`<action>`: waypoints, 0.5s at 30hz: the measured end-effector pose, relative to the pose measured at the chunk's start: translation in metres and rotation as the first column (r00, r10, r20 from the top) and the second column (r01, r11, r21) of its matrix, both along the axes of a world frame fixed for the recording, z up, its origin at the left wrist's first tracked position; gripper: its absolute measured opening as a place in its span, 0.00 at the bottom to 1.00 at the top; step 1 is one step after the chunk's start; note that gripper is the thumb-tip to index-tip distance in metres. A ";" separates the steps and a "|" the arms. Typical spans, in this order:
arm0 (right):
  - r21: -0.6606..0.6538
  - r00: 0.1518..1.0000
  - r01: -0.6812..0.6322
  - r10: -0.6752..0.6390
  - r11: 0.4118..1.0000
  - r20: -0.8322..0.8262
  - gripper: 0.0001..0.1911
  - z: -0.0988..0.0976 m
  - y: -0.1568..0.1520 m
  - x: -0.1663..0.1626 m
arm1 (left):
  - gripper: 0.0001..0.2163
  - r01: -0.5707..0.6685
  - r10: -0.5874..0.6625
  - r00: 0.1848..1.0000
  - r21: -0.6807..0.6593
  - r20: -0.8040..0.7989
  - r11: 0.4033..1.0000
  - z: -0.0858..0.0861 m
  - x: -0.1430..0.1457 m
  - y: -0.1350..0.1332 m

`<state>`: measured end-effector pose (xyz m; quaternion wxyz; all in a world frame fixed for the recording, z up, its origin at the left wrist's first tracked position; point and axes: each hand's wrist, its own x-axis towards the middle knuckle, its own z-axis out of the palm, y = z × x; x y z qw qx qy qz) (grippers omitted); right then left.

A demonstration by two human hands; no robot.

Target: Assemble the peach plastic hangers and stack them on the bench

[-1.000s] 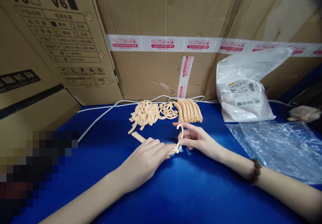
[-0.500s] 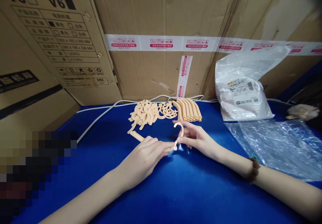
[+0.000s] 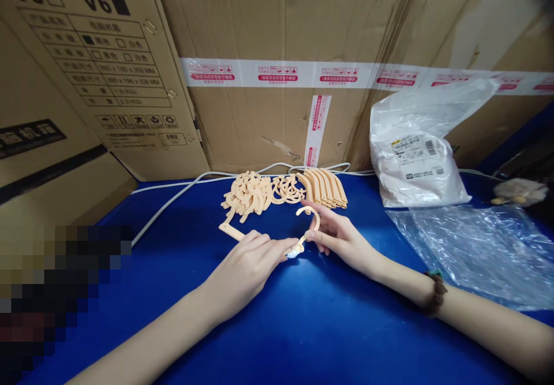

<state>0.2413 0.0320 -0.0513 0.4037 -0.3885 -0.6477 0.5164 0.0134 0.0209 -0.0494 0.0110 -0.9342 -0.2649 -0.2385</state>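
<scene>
My left hand (image 3: 253, 261) is closed round a long cream hanger arm (image 3: 231, 232), whose far end sticks out to the left past the knuckles. Between thumb and fingers, my right hand (image 3: 340, 232) pinches a cream hanger hook (image 3: 317, 217), its curve facing up and left. The hook's base meets the arm piece just beyond my left fingertips; whether they are locked together I cannot tell. Behind the hands lie a heap of short curved cream pieces (image 3: 249, 194), some loose hooks (image 3: 285, 190) and a neat stack of hanger arms (image 3: 324, 187).
Cardboard boxes (image 3: 259, 125) stand along the back and left of the blue table (image 3: 303, 333). A white cable (image 3: 173, 212) runs along the back. At right are a full white plastic bag (image 3: 415, 160), a clear plastic sheet (image 3: 476, 258) and a small fluffy item (image 3: 519, 191).
The hook has tilted a little, its curve now further right and nearer my right palm. My left fingers have drawn back slightly from the joint. The piles are unchanged.
</scene>
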 end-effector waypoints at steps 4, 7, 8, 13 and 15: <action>-0.041 0.999 -0.004 0.003 0.999 -0.046 0.32 0.000 0.001 -0.001 | 0.13 0.005 -0.005 0.999 -0.003 0.042 1.000 -0.001 -0.001 -0.001; -0.057 0.998 -0.008 0.005 0.998 -0.057 0.32 0.000 0.001 -0.002 | 0.13 0.009 -0.009 0.998 -0.008 0.061 1.000 -0.001 -0.001 -0.002; -0.058 0.998 -0.009 0.006 0.998 -0.058 0.32 0.000 0.000 -0.002 | 0.13 0.010 -0.009 0.998 -0.010 0.062 1.000 -0.001 -0.001 -0.002; -0.050 0.999 -0.023 0.021 0.999 -0.048 0.30 0.003 -0.003 -0.004 | 0.16 0.041 -0.040 0.998 -0.005 0.049 0.999 0.001 0.000 -0.004; -0.010 1.000 -0.023 0.023 1.000 -0.017 0.28 0.004 -0.005 -0.005 | 0.17 0.053 -0.053 0.999 0.015 0.007 0.998 0.001 0.002 -0.004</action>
